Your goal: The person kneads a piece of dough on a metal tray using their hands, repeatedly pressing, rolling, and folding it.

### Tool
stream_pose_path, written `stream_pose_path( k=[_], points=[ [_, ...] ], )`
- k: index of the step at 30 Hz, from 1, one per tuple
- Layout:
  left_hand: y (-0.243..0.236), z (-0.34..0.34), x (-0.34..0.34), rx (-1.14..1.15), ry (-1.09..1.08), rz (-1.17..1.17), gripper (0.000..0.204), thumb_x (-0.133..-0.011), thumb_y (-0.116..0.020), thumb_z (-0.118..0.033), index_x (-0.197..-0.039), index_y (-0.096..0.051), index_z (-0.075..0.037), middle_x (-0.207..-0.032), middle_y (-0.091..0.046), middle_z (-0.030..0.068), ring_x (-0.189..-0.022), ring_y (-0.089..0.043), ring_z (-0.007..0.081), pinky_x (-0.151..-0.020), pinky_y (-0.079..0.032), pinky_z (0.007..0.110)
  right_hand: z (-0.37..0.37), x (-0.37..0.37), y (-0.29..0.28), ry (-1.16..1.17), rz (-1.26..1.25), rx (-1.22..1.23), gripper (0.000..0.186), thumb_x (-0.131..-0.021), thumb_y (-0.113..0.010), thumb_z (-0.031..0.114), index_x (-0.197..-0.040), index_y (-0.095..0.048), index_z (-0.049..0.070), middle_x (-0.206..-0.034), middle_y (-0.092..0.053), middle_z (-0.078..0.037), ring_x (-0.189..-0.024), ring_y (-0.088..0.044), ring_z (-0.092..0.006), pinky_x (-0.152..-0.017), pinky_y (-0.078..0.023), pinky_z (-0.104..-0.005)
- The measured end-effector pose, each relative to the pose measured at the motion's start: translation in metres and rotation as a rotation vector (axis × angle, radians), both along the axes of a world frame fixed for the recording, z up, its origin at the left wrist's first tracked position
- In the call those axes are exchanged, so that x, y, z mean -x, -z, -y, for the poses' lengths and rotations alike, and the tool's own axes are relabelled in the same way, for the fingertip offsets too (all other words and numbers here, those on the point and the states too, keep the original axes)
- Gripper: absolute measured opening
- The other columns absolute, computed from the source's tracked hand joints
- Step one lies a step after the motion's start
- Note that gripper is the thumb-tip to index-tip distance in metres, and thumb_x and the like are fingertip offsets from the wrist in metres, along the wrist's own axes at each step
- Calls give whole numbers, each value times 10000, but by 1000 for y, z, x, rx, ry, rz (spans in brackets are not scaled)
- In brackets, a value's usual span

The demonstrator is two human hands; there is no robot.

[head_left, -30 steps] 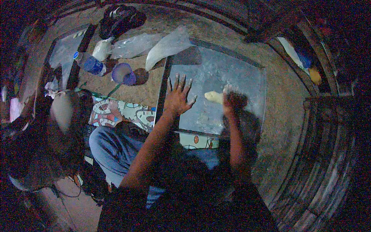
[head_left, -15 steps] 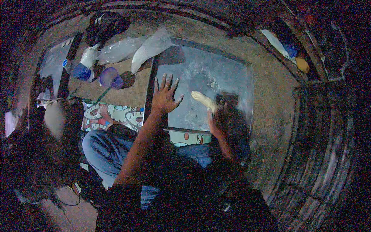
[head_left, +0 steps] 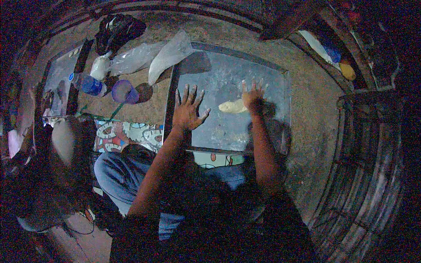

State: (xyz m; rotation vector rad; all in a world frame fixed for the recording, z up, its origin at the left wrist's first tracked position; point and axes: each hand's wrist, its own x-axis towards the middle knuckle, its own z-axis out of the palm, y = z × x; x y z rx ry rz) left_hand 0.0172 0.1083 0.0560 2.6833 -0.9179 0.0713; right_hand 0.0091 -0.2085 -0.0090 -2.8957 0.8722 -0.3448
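A pale, elongated lump of dough [head_left: 233, 106] lies near the middle of a flat, grey rectangular metal tray [head_left: 272, 83] on the floor. The right hand [head_left: 253, 95] presses flat on the dough's right end, fingers extended, holding nothing. The left hand [head_left: 187, 111] rests palm-down with fingers spread wide at the tray's left edge, apart from the dough. A clear plastic bag [head_left: 169, 55] lies at the tray's upper-left corner.

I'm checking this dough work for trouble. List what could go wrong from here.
1. The right hand rolls the dough while the left hand lies flat near the tray's left edge; if that hand lifts, the tray may slide on the floor.
2. The plastic bag overlaps the tray's far corner and could get caught in the dough.
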Motion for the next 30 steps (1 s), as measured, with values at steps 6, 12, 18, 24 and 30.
stream_pose_path(
  k=[6, 12, 18, 24, 30],
  points=[
    [4, 2, -1, 0, -9, 15, 760, -927, -437, -623, -1542, -324, -191, -1615, -232, 160, -1510, -131, 370, -1187, -30, 624, 18, -7, 5, -252, -417, 272, 580, -1010, -415, 488, -1498, -403, 176, -1603, -248, -165, -1435, -257, -456, -1114, -260, -662],
    [8, 3, -1, -19, -29, 31, 759, -936, -402, -622, -1551, -301, -188, -1626, -208, 149, -1515, -110, 361, -1190, -16, 618, -32, 53, -35, -476, -76, 313, 479, -1010, -489, 372, -1462, -462, 216, -1543, -383, -139, -1382, -362, -453, -1099, -325, -608],
    [7, 3, 1, -49, -30, 68, 746, -942, -413, -602, -1551, -301, -185, -1615, -239, 145, -1513, -123, 358, -1195, -29, 608, -63, 111, -78, -589, -182, -151, 518, -961, -587, 369, -1421, -504, 148, -1501, -440, -143, -1352, -395, -454, -1114, -324, -559],
    [4, 3, 1, -32, -43, 21, 743, -939, -435, -589, -1548, -305, -184, -1612, -247, 146, -1512, -128, 359, -1199, -30, 598, -84, 145, -96, -668, -106, -118, 593, -884, -704, 338, -1405, -517, 125, -1452, -479, -183, -1320, -424, -460, -1096, -348, -552],
    [-1, 1, 1, -6, -44, -23, 743, -938, -438, -592, -1548, -307, -189, -1612, -247, 148, -1512, -129, 361, -1197, -37, 604, -105, 174, -98, -538, -123, -249, 645, -835, -758, 278, -1406, -508, 113, -1471, -428, -224, -1342, -402, -460, -1122, -333, -522]
  ],
)
